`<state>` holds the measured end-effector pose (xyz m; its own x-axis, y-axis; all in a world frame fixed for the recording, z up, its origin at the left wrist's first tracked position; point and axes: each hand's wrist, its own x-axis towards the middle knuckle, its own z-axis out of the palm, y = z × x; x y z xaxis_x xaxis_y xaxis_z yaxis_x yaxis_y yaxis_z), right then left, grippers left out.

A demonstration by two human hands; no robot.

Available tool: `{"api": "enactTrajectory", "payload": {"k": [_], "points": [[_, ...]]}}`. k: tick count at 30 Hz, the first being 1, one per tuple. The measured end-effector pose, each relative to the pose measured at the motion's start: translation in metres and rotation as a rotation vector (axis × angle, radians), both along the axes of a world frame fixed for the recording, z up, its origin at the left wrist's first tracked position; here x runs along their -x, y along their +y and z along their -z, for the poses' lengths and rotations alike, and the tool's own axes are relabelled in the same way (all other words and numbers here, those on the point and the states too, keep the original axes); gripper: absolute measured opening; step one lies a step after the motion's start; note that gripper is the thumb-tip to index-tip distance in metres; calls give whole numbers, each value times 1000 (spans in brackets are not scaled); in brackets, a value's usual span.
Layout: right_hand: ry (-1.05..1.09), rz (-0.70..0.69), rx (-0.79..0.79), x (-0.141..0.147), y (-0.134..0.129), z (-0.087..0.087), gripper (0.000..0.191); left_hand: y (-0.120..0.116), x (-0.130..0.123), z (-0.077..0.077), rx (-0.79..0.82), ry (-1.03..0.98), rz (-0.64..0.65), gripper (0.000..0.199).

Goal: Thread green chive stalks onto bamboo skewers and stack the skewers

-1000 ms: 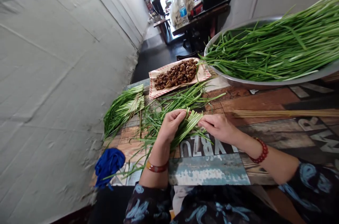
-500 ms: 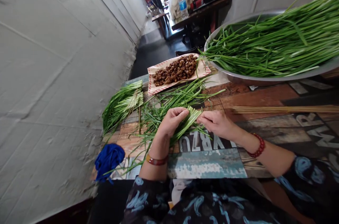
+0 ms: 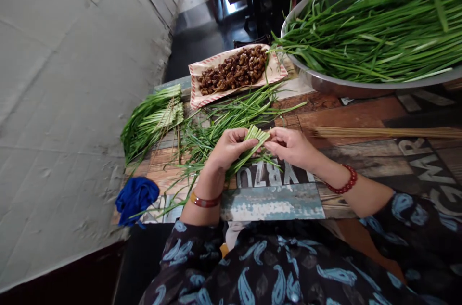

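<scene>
A small flat bunch of garlic chives [image 3: 254, 137] is gripped in my left hand [image 3: 231, 147], thumb on top, its pale cut ends pointing up and away from me. My right hand [image 3: 288, 144] is pinched closed against the right edge of that bunch; whatever is between its fingertips is hidden. Under and behind my hands lies a loose spread of chives [image 3: 231, 117] on the wood-patterned table [image 3: 274, 204]. Further left sits a stack of chive bunches [image 3: 155, 120] with thin sticks poking out. Thin bamboo skewers [image 3: 382, 132] lie to the right of my right hand.
A large metal basin [image 3: 325, 81] heaped with long chives [image 3: 375, 40] fills the back right. A paper-lined tray [image 3: 197, 99] of glossy brown pieces [image 3: 234, 71] stands at the far edge. A blue cloth [image 3: 136, 199] lies front left, beside the grey wall [image 3: 54, 127].
The view has tipped downward, so everything sits higher in the picture. My left thumb now lies lower across the chives, and my right fingers have shifted slightly along the bunch's edge.
</scene>
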<state>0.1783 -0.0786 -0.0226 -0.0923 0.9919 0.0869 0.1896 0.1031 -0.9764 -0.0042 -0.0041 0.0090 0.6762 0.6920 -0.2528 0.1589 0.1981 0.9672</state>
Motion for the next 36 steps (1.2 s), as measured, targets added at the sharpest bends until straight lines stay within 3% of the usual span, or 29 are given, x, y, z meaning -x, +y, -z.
{"api": "enactTrajectory", "payload": {"k": [4,15,36], "points": [[79,52,26,0,1,3,20,0,0,0,-3,9,9,30],[-115,163,-100,0,2,-3,15,-3,-5,-3,-70,69,43,32],[-142,210,-95,0,-2,-5,9,-9,-14,-8,-160,71,103,32]]}}
